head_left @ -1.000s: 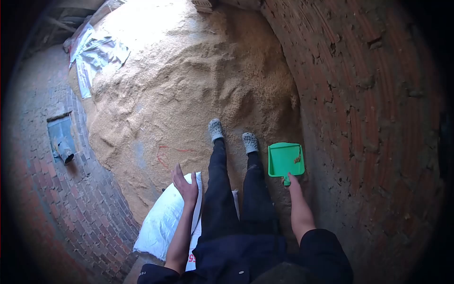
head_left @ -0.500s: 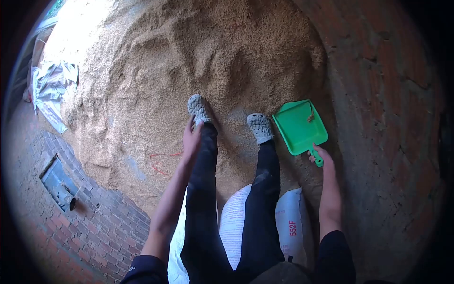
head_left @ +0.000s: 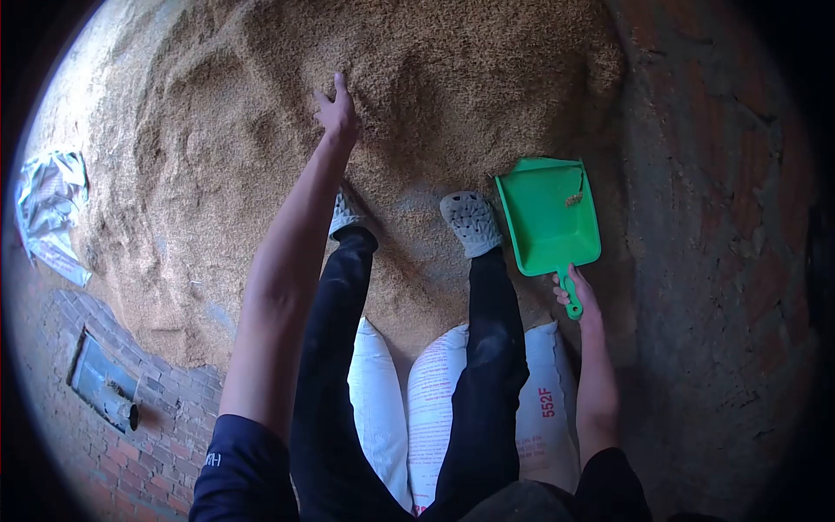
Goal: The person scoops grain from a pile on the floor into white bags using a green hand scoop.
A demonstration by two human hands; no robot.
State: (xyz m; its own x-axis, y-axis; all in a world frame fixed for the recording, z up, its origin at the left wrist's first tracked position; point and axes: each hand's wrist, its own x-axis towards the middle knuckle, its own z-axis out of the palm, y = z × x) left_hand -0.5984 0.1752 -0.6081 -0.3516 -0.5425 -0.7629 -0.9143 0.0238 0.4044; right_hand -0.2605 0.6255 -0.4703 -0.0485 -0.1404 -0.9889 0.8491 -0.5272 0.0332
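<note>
My right hand (head_left: 577, 294) is closed round the handle of a green dustpan (head_left: 550, 217), whose open edge faces the pile of tan grain (head_left: 452, 96). A little grain clings inside the pan near its right side. Reaching forward over the pile, my left hand (head_left: 337, 111) has its fingers apart and holds nothing. My feet, in grey perforated clogs (head_left: 470, 224), rest on the grain between the two hands, the left one partly hidden by my left forearm.
White sacks (head_left: 437, 409) lie under and between my legs. A crumpled silvery sheet (head_left: 54, 209) is at the far left. Below it, a brick wall (head_left: 170, 435) holds a blue panel with a pipe (head_left: 113, 402). Another rough wall (head_left: 713, 226) rises on the right.
My left hand has moved forward from beside the left clog to above the grain. The view has shifted, and the dustpan is still in my right hand.
</note>
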